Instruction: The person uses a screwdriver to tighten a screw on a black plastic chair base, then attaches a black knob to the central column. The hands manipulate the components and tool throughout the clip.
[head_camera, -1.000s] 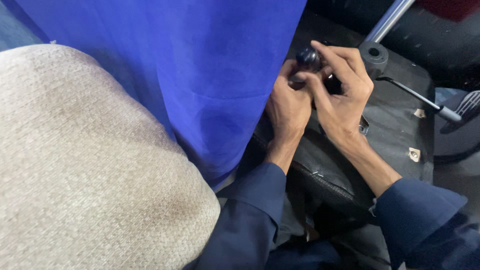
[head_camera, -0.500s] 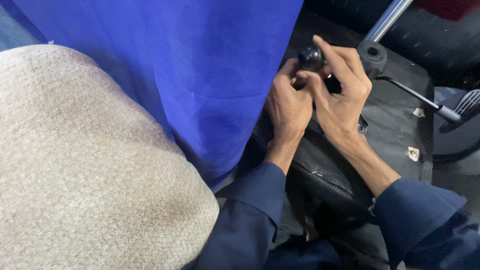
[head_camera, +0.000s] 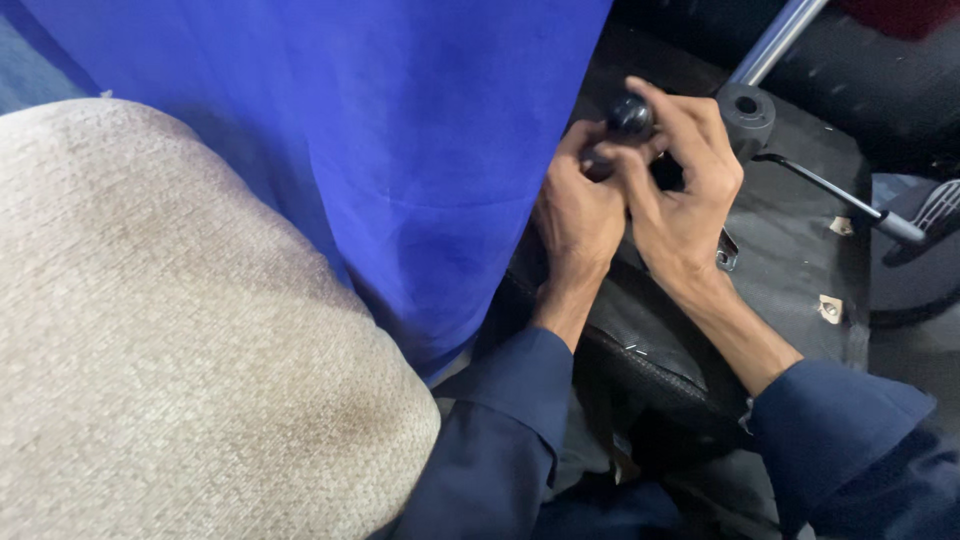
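Both hands meet over the black underside of an upturned chair seat (head_camera: 790, 260). My right hand (head_camera: 685, 190) curls its fingers around a round black knob (head_camera: 630, 113) at the seat's upper edge. My left hand (head_camera: 578, 215) presses against it from the left, its fingertips closed on a small part just under the knob; that part is hidden. Dark blue sleeves cover both forearms.
A bright blue fabric sheet (head_camera: 380, 130) hangs at the left of the hands. A beige woven cushion (head_camera: 170, 340) fills the lower left. A black lever with a grey tip (head_camera: 850, 200), a grey round socket (head_camera: 747, 110) and a metal tube (head_camera: 775, 40) lie right of the knob.
Both hands have stayed on the knob with only slight finger shifts; the view has drifted a little.
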